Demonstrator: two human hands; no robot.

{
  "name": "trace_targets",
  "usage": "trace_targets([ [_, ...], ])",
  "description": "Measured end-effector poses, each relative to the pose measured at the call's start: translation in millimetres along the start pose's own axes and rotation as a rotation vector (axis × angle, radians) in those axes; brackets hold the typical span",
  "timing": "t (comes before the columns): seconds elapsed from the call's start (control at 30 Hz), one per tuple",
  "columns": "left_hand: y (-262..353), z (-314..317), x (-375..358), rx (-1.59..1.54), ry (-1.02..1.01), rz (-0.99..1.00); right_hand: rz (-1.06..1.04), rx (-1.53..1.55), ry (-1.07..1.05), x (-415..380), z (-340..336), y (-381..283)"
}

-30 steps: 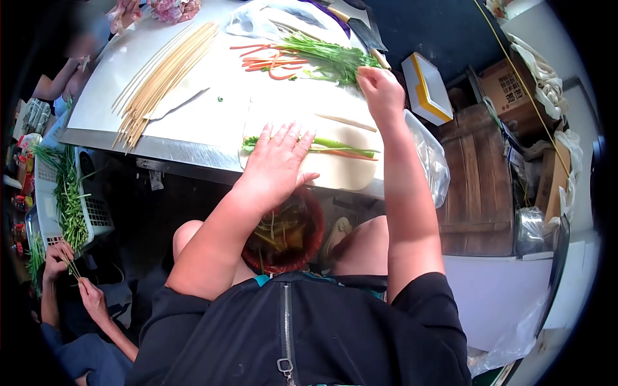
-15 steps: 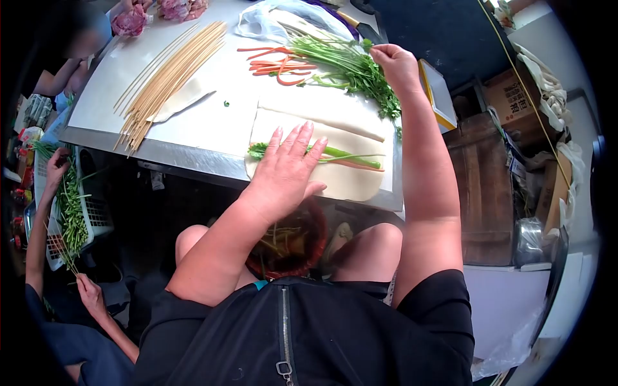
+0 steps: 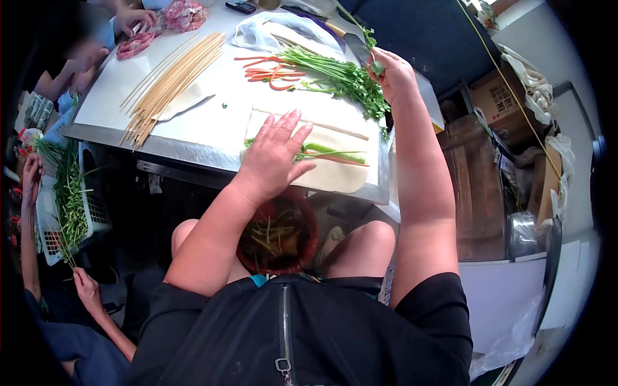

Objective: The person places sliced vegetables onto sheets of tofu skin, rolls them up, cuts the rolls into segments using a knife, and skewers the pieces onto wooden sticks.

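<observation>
Fingers spread, my left hand (image 3: pixel 273 151) lies over the left part of a green stalk (image 3: pixel 338 155) and an orange strip on a pale flat sheet (image 3: pixel 331 178) at the table's front edge. My right hand (image 3: pixel 391 69) is closed in a pinch on a leafy green sprig (image 3: pixel 364 32), beside the heap of leafy herbs (image 3: pixel 351 82). Orange strips (image 3: pixel 267 69) lie left of the herbs. Another pale strip (image 3: pixel 328 123) runs behind the stalk on the sheet.
Thin sticks (image 3: pixel 170 87) and a knife (image 3: pixel 185 107) lie on the table's left. A co-worker's hands (image 3: pixel 134 22) touch pink meat (image 3: pixel 136 45). Another person holds greens over a white basket (image 3: pixel 96 209). A red bucket (image 3: pixel 308 241) stands below the edge.
My right hand has lifted a leafy sprig from beside the herb heap. My left hand has shifted slightly left in view. The co-worker's hand has come to the meat at the back left.
</observation>
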State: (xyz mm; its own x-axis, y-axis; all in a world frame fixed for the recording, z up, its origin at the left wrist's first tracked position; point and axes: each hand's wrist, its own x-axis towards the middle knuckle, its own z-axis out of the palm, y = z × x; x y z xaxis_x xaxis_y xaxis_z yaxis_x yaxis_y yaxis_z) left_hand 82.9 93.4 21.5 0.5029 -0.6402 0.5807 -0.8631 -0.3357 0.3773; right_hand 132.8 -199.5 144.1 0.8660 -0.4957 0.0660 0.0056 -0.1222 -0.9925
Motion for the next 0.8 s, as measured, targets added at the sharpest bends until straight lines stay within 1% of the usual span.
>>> trace_targets([
  [0.1,3,-13,2,-0.123,0.193,0.042,0.029,0.139,-0.143,-23,-9,3],
  [0.13,6,-15,3,-0.115,0.191,0.052,0.027,0.143,-0.173,-36,-9,2],
  [0.2,8,-14,4,-0.432,0.234,-0.087,0.021,0.269,-0.2,-70,-4,-2],
  [0.23,8,-13,8,-0.378,0.253,-0.038,0.058,0.309,-0.206,-83,-4,0],
  [0.27,15,-14,6,-0.372,0.247,-0.035,0.057,0.304,-0.256,-99,-4,0],
  [0.33,45,-27,16,-0.771,0.235,-0.21,0.048,0.374,-0.321,-135,0,1],
  [0.4,73,-37,17,-0.69,0.214,-0.157,0.118,0.475,-0.374,-193,12,5],
  [0.43,76,-41,11,-0.604,0.16,-0.109,0.14,0.415,-0.388,-212,15,7],
  [0.47,79,-45,4,-0.516,0.109,-0.056,0.107,0.33,-0.431,-223,13,12],
  [0.5,81,-46,-1,-0.4,0.141,0.069,0.09,0.252,-0.411,-235,11,10],
  [0.53,86,-53,-11,-0.387,0.135,0.079,0.076,0.173,-0.39,-245,9,8],
  [0.57,91,-61,-25,-0.309,0.083,0.02,0.089,0.133,-0.348,-250,4,9],
  [0.6,94,-68,-38,-0.231,0.034,-0.041,0.08,0.142,-0.351,-249,0,11],
  [0.63,93,-71,-51,-0.22,0.034,-0.037,-0.039,0.152,-0.289,-248,-3,13],
  [0.67,90,-72,-64,-0.347,0.014,-0.144,-0.157,0.161,-0.225,-246,-5,13],
  [0.7,89,-73,-71,-0.475,-0.008,-0.254,-0.257,0.033,-0.161,-235,-8,9],
  [0.73,92,-77,-69,-0.468,-0.009,-0.259,-0.414,-0.07,-0.079,-216,-7,7],
  [0.77,97,-85,-65,-0.685,-0.041,-0.436,-0.551,-0.073,-0.045,-195,-4,1],
  [0.8,100,-89,-61,-0.897,-0.066,-0.614,-0.555,-0.144,-0.031,-167,-5,0],
])
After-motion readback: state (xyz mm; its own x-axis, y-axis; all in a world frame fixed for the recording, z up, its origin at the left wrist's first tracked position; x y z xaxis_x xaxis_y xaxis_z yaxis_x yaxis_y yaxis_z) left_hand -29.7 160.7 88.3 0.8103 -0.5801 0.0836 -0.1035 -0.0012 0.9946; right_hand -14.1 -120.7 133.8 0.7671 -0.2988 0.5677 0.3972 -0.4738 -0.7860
